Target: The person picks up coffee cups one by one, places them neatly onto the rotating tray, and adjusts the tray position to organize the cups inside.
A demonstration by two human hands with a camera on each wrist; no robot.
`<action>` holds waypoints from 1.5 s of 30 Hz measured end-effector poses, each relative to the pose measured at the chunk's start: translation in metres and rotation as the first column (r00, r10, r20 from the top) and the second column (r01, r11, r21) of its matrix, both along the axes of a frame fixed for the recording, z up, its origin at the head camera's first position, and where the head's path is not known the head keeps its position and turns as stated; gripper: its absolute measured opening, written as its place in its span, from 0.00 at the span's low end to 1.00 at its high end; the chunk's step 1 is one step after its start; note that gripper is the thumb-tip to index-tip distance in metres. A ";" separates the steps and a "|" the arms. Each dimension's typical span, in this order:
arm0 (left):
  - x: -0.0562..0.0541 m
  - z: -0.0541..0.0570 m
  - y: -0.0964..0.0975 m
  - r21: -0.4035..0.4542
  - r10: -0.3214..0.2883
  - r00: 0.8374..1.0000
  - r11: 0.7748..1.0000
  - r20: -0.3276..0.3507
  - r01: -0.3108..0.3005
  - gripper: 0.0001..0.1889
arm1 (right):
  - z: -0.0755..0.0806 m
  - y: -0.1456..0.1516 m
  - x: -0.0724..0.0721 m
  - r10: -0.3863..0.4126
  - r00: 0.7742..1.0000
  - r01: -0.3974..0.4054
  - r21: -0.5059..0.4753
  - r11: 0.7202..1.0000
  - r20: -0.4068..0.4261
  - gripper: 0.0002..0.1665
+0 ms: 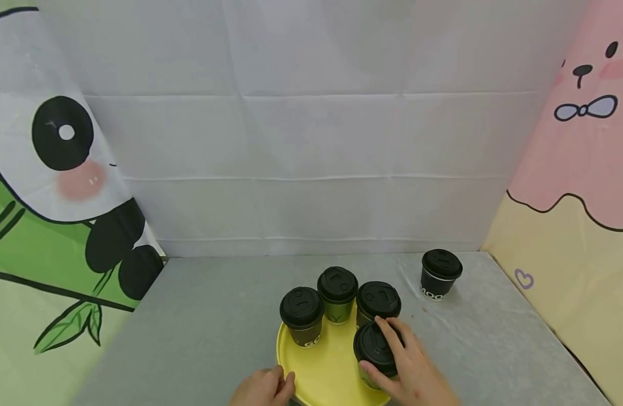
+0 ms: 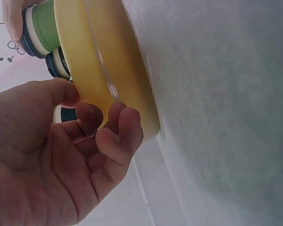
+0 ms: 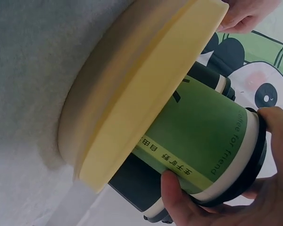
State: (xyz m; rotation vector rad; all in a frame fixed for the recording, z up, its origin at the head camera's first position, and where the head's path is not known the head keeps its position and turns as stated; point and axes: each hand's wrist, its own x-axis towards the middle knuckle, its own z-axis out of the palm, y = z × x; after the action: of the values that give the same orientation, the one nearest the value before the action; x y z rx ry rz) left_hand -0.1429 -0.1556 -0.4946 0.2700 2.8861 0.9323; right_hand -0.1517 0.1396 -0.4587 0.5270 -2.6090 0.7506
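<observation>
A round yellow tray (image 1: 321, 372) with a raised rim bears several lidded paper coffee cups. My right hand (image 1: 410, 363) grips the nearest cup, a green coffee cup (image 3: 203, 127) with a black lid, at the tray's right side. In the right wrist view its fingers and thumb lie around the lid and upper wall. My left hand (image 1: 265, 386) holds the tray's rim at the front left, its fingers curled at the edge in the left wrist view. On the tray also stand a black cup (image 1: 302, 316), a green cup (image 1: 337, 293) and another lidded cup (image 1: 378, 301).
Off the tray, a black lidded cup (image 1: 440, 273) stands at the table's back right. The grey cloth-covered table (image 1: 210, 316) meets a white back sheet (image 1: 316, 141). Printed cartoon sheets hang at the left and right.
</observation>
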 end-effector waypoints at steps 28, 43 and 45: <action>-0.047 0.016 -0.017 -0.006 0.107 0.987 0.994 -0.120 -0.109 0.12 | 0.017 0.007 -0.005 -0.050 0.993 0.051 -0.003 0.999 0.109 0.39; -0.079 0.006 -0.018 0.071 0.075 0.989 0.995 -0.126 -0.066 0.10 | 0.021 0.128 -0.107 -0.223 0.972 0.228 0.054 0.972 -0.078 0.31; -0.079 0.004 -0.020 0.074 0.066 0.988 0.996 -0.141 -0.056 0.10 | 0.019 0.136 -0.119 -0.241 0.969 0.245 0.070 0.967 -0.057 0.35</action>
State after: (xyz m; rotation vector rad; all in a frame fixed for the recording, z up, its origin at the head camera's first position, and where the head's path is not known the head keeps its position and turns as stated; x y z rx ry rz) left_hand -0.2222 -0.1755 -0.4906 0.2664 3.0112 1.0672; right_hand -0.2711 0.2754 -0.4396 0.2347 -2.6019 0.5536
